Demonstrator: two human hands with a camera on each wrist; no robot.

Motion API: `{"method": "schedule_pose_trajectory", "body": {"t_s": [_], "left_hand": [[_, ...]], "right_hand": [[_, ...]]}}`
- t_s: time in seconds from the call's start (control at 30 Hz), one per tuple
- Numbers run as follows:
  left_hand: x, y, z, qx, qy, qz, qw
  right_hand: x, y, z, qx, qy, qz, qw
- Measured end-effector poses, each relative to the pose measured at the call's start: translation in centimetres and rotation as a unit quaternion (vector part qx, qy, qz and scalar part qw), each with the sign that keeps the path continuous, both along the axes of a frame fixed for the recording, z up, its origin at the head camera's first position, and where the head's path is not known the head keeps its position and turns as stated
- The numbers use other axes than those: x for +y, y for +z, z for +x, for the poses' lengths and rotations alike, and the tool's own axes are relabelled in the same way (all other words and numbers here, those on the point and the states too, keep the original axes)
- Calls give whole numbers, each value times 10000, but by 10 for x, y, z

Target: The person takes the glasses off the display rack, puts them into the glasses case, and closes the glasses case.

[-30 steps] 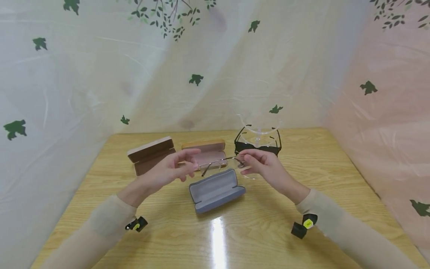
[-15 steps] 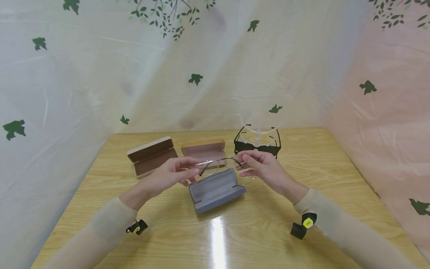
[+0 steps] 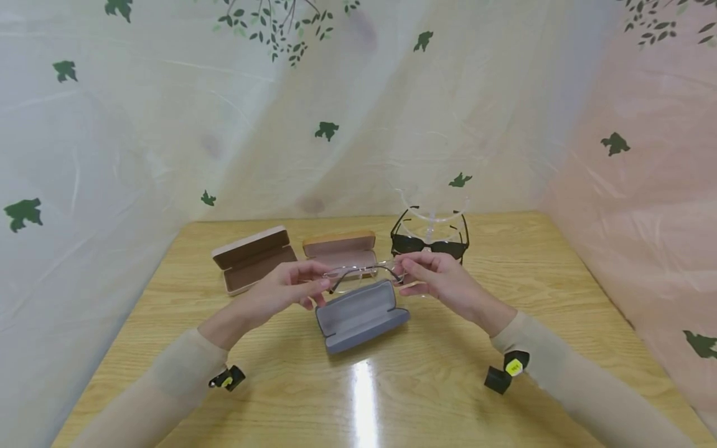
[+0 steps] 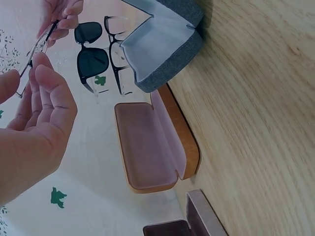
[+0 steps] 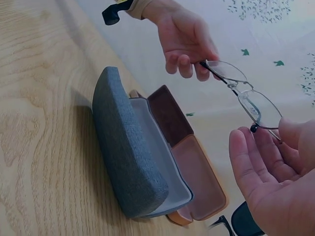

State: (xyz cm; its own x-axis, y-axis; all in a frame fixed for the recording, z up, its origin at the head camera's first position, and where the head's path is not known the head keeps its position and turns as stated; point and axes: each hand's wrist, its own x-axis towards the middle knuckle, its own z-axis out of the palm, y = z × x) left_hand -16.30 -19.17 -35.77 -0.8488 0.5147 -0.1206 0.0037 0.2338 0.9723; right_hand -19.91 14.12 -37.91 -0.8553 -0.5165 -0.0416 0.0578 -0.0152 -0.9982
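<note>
A pair of thin metal-framed eyeglasses (image 5: 244,89) with clear lenses and dark temple tips is held up between both hands. In the head view, my left hand (image 3: 274,297) pinches one end of them and my right hand (image 3: 448,283) pinches the other. The temples look folded across the lenses. Just below the glasses, an open grey-blue glasses case (image 3: 366,336) stands on the table, its pale lining showing. Behind it is an open orange case (image 3: 339,240) with a pink lining. Farther left lies an open beige case (image 3: 251,249), dark inside.
At the back right, black sunglasses (image 3: 428,246) sit on a clear stand (image 3: 431,219). Black-framed clear glasses (image 4: 116,61) show beside them in the left wrist view. A leaf-patterned curtain (image 3: 370,155) borders the wooden table (image 3: 448,386).
My left hand has come slightly lower and now takes hold of the left end of the eyeglasses. The eyeglasses have shifted a little. The cases stay put.
</note>
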Motion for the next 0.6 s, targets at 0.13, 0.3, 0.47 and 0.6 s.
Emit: {"method": "schedule_pose_trajectory", "body": {"t_s": [0.13, 0.3, 0.47, 0.6], "left_hand": [[1, -3, 3, -202, -18, 164, 9997], [2, -16, 6, -517, 36, 165, 9985], [2, -29, 6, -777, 74, 183, 9968], [1, -38, 6, -824, 30, 178, 9964]], "right_hand": [[3, -3, -1, 18, 153, 220, 9996], [5, -13, -2, -108, 359, 403, 9985], [4, -23, -2, -186, 434, 528, 9975], [3, -29, -2, -157, 472, 539, 9973]]}}
